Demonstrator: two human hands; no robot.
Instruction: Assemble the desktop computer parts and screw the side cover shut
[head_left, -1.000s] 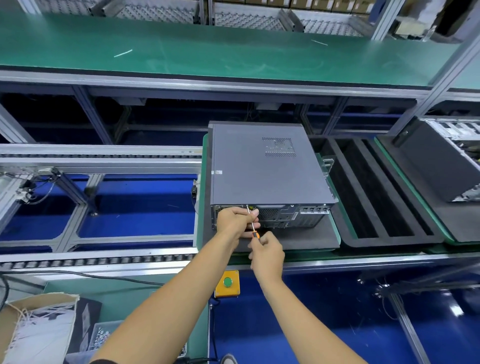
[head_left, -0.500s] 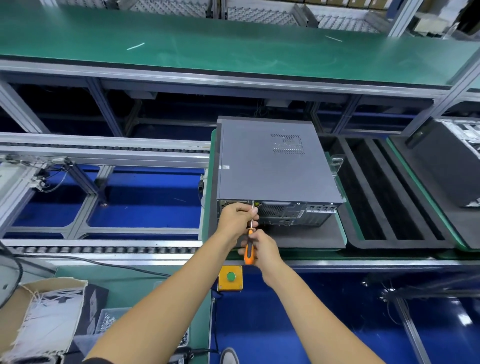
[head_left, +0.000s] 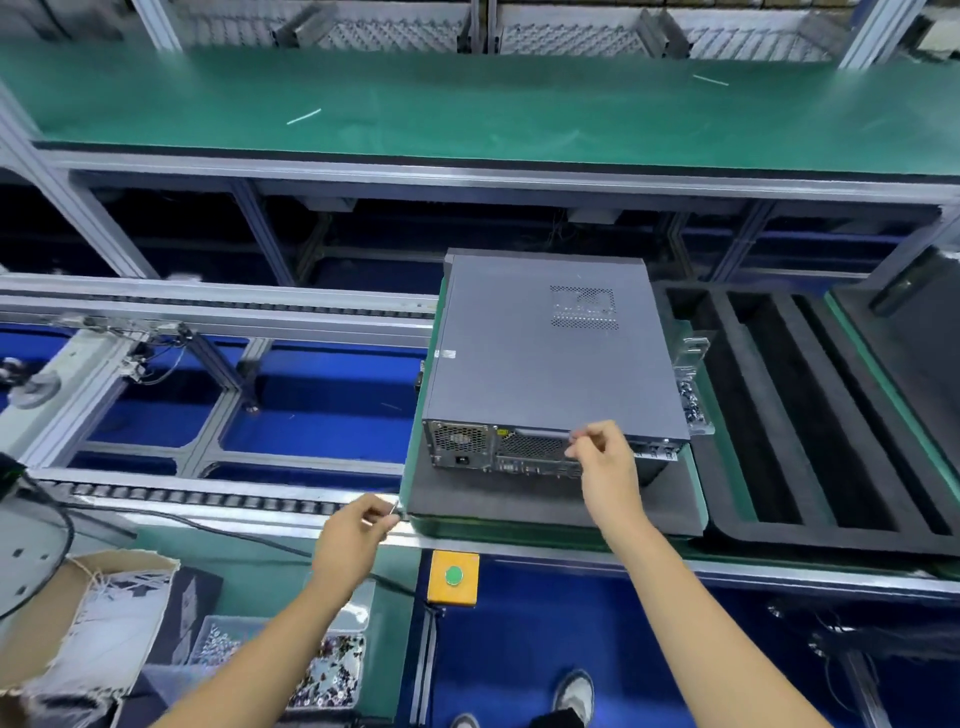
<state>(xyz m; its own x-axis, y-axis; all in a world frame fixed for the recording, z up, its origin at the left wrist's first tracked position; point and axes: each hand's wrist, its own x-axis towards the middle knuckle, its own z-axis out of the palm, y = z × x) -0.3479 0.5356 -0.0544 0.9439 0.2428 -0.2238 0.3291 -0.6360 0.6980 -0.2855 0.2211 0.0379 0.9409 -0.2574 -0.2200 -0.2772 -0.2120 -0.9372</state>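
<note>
A grey desktop computer case (head_left: 545, 358) lies on its side on a black foam pad (head_left: 498, 506), its rear panel facing me and the side cover on top. My right hand (head_left: 605, 460) is at the upper rear edge of the case, thumb and forefinger pinching something too small to identify. My left hand (head_left: 353, 538) is off the case, down by the conveyor rail at the pad's left corner. It grips the screwdriver (head_left: 396, 508); only the thin metal tip shows past the fingers.
A yellow box with a green button (head_left: 453, 577) sits below the rail. Bins of screws (head_left: 332, 670) and a cardboard box (head_left: 78, 623) are at lower left. An empty black foam tray (head_left: 779, 415) and another case (head_left: 924, 322) lie to the right.
Both hands were together at the rear left of the case, driving a screw. The left hand has now dropped down-left with the screwdriver. The right hand has moved right along the rear edge.
</note>
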